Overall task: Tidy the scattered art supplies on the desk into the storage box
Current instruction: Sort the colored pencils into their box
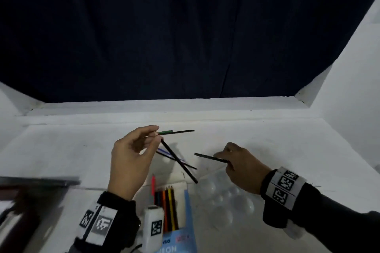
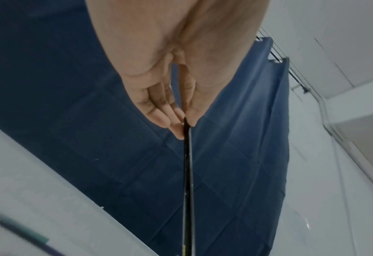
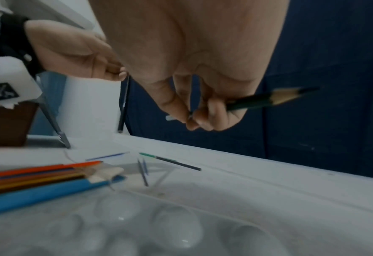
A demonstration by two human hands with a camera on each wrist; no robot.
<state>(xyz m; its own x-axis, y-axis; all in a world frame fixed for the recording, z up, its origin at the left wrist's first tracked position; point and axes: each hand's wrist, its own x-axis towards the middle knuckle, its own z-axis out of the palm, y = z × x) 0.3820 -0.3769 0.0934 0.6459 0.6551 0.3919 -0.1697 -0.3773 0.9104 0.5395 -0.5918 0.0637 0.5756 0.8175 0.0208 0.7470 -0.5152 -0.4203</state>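
My left hand pinches the top end of a black pencil that slants down toward the desk; the left wrist view shows the fingertips closed on that pencil. My right hand grips a dark green pencil, its sharpened tip pointing away from the palm. A green-and-black pencil lies on the white desk behind my left hand. Thin blue and black pencils lie crossed between my hands.
An open blue pack of coloured pencils lies near the front edge, a red pencil beside it. A clear plastic palette sits under my right wrist. A dark, blurred box-like thing is at the left. A dark curtain hangs behind.
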